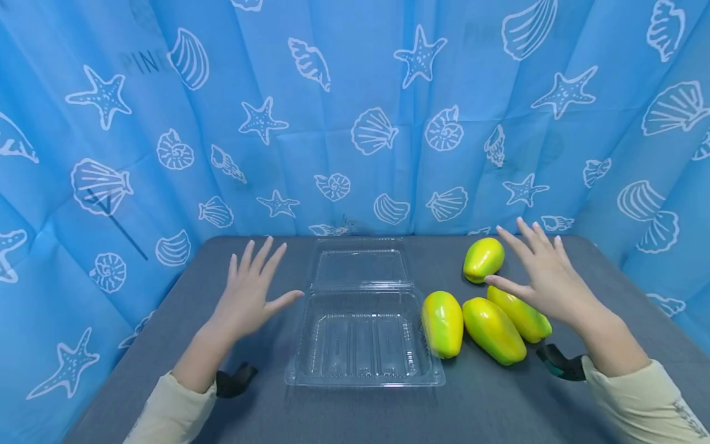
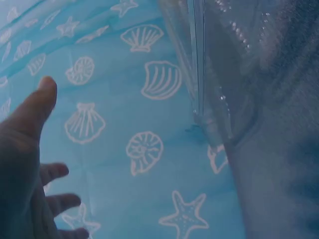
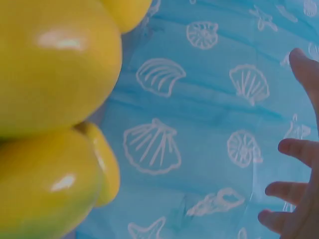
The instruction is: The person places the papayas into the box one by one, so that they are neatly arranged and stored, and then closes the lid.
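My left hand [image 1: 246, 302] is held with fingers spread, just left of a clear plastic clamshell box [image 1: 363, 381], and it holds nothing. The box lies unfolded, its lid [image 1: 360, 268] laid back toward the curtain. Fingers spread as well, my right hand [image 1: 549, 277] hovers over the right side of the table, in front of several yellow-green papayas. One papaya [image 1: 442, 324] lies against the box's right side. Beside it is a second papaya [image 1: 493, 330], with a third papaya [image 1: 518, 314] partly behind it. Farther back sits another papaya [image 1: 484, 260].
A grey cloth covers the table [image 1: 366, 416]. Behind it and along both sides hangs a blue curtain [image 1: 344, 92] with white shell and starfish prints. Dark wrist mounts [image 1: 235, 379] are strapped at both wrists, below the light sleeves.
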`<control>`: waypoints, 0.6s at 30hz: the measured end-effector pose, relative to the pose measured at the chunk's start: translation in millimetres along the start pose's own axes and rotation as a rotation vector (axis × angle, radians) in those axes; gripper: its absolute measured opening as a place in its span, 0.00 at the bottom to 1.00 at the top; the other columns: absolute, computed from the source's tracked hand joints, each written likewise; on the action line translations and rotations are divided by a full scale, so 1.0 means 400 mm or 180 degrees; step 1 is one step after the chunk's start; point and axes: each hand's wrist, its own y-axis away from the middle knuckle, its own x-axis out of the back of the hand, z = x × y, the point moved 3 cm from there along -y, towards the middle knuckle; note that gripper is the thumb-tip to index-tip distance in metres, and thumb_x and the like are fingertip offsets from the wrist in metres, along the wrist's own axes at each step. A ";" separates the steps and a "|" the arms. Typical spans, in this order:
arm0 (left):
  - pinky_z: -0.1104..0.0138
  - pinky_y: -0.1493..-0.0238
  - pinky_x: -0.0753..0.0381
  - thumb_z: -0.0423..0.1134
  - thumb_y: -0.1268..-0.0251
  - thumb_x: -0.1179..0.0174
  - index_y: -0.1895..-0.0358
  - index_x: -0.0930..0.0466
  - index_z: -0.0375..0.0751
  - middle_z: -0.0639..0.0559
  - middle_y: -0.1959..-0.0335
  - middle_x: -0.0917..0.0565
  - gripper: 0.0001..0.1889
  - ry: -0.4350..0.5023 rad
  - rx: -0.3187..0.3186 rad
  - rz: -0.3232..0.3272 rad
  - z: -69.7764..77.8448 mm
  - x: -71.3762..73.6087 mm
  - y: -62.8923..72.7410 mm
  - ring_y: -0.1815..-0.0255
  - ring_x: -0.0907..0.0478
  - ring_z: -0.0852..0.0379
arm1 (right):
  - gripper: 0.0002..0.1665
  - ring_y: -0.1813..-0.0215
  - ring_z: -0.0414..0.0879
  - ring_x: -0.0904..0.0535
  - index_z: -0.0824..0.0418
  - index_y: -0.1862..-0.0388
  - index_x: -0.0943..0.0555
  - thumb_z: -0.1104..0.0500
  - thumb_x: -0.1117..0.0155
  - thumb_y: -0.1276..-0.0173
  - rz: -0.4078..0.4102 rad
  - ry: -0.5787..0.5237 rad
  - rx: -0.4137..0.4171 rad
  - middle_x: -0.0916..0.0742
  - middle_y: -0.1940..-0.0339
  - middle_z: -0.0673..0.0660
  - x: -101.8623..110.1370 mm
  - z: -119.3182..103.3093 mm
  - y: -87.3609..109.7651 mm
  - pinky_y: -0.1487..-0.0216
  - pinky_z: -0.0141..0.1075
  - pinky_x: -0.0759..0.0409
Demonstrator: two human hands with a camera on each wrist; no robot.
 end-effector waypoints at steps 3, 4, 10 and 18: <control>0.36 0.30 0.62 0.61 0.41 0.43 0.26 0.51 0.47 0.40 0.25 0.51 0.44 0.0306 -0.0014 -0.0154 -0.015 -0.002 0.010 0.25 0.60 0.34 | 0.48 0.28 0.73 0.56 0.58 0.26 0.47 0.44 0.38 0.37 0.0021 -0.0202 -0.0030 0.47 0.27 0.73 0.005 0.026 0.014 0.31 0.68 0.68; 0.36 0.30 0.62 0.60 0.41 0.43 0.27 0.50 0.47 0.39 0.25 0.50 0.43 0.0415 -0.0028 -0.0200 -0.021 -0.004 0.013 0.25 0.59 0.34 | 0.47 0.28 0.74 0.54 0.59 0.27 0.46 0.45 0.38 0.37 0.0016 -0.0258 -0.0045 0.45 0.27 0.74 0.005 0.035 0.019 0.32 0.69 0.64; 0.34 0.33 0.53 0.58 0.38 0.45 0.27 0.48 0.47 0.40 0.25 0.49 0.39 0.0943 -0.0034 -0.0458 -0.048 -0.031 0.037 0.25 0.57 0.34 | 0.44 0.33 0.73 0.45 0.62 0.28 0.44 0.48 0.37 0.36 -0.0131 -0.0424 -0.0201 0.40 0.30 0.75 -0.007 0.086 0.043 0.45 0.72 0.42; 0.33 0.37 0.45 0.57 0.37 0.45 0.28 0.48 0.50 0.42 0.25 0.49 0.38 0.1314 0.0013 -0.0623 -0.055 -0.073 0.065 0.26 0.53 0.35 | 0.41 0.39 0.72 0.39 0.68 0.31 0.42 0.51 0.38 0.36 -0.0275 -0.0569 -0.0271 0.34 0.36 0.76 -0.047 0.147 0.075 0.50 0.68 0.37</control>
